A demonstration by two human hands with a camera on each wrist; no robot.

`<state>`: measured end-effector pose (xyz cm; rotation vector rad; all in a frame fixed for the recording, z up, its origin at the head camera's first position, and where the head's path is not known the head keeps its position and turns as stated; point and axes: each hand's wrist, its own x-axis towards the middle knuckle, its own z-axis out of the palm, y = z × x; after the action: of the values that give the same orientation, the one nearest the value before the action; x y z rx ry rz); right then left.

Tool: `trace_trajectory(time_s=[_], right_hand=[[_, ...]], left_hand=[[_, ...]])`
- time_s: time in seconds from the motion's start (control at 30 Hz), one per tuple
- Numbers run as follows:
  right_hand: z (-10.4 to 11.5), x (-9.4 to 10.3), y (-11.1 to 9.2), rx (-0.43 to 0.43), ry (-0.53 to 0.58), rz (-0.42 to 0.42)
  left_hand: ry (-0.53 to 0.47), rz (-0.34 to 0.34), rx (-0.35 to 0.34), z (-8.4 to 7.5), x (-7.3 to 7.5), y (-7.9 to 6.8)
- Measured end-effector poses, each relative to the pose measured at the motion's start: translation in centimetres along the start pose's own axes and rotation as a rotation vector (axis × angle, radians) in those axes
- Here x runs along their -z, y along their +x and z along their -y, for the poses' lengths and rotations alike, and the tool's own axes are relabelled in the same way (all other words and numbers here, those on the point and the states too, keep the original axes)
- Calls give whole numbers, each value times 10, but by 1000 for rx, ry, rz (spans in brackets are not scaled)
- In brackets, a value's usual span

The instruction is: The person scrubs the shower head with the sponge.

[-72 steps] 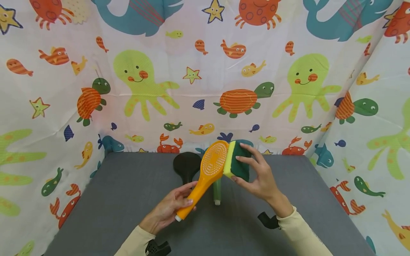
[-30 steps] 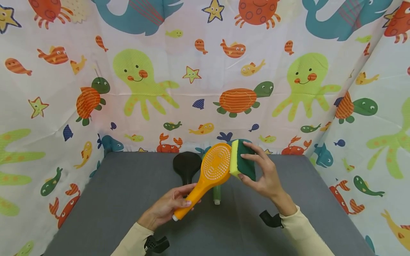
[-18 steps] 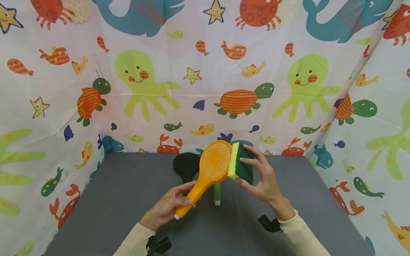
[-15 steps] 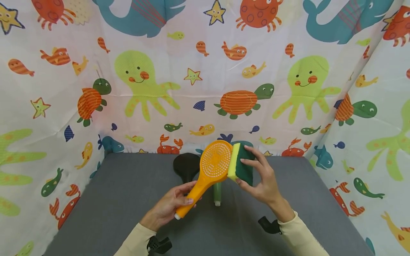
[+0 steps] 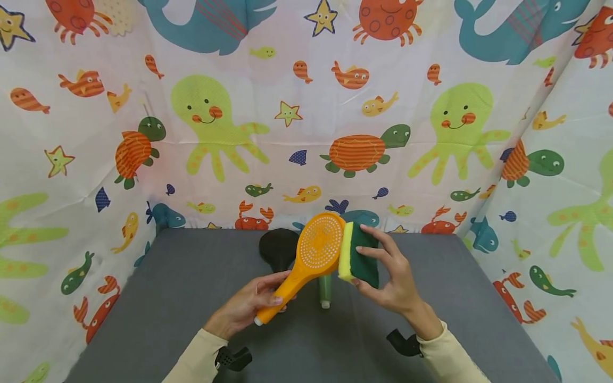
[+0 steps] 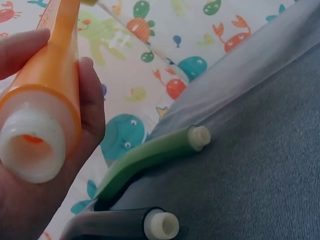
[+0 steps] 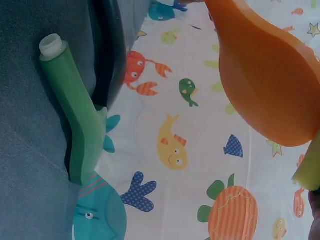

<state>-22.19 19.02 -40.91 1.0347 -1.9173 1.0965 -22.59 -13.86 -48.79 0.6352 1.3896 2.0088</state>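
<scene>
My left hand (image 5: 246,303) grips an orange shower head (image 5: 320,242) by its handle, with the perforated face toward the head camera. The white threaded end of the handle faces the left wrist camera. In my right hand (image 5: 394,274) is a yellow and green sponge (image 5: 365,255), pinched between thumb and fingers. Its yellow side touches the right edge of the shower head's round face. Behind them on the table lie a black shower head (image 5: 278,247) and a green shower head (image 5: 325,292), the latter mostly hidden in the head view; its handle shows in the left wrist view.
The grey table (image 5: 167,298) stretches below both hands. A white curtain (image 5: 306,85) printed with sea animals encloses it at the back and on both sides. Black camera mounts (image 5: 404,343) sit at the wrists.
The sponge has shifted slightly up and down along the edge of the orange shower head and now sits a little lower. The shower head has dipped slightly down and left. Both holds are unchanged.
</scene>
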Motion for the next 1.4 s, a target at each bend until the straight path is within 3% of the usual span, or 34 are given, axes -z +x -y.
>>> trace_trajectory(time_s=[0.73,1.0,1.23,1.4], right_hand=[[-6,15,11,-45,158,32],[-12,11,9,-88,97,-17],[-13,-1,4,-46,-86,-41],[-13,-10,1,-25,-203,-40]], left_hand=[[42,57,1,-2,-1,-7],[82,-41,-29,-1,-8,-1],[98,-193,-9,-1,-17,7],[94,-256,6,0,-22,13]])
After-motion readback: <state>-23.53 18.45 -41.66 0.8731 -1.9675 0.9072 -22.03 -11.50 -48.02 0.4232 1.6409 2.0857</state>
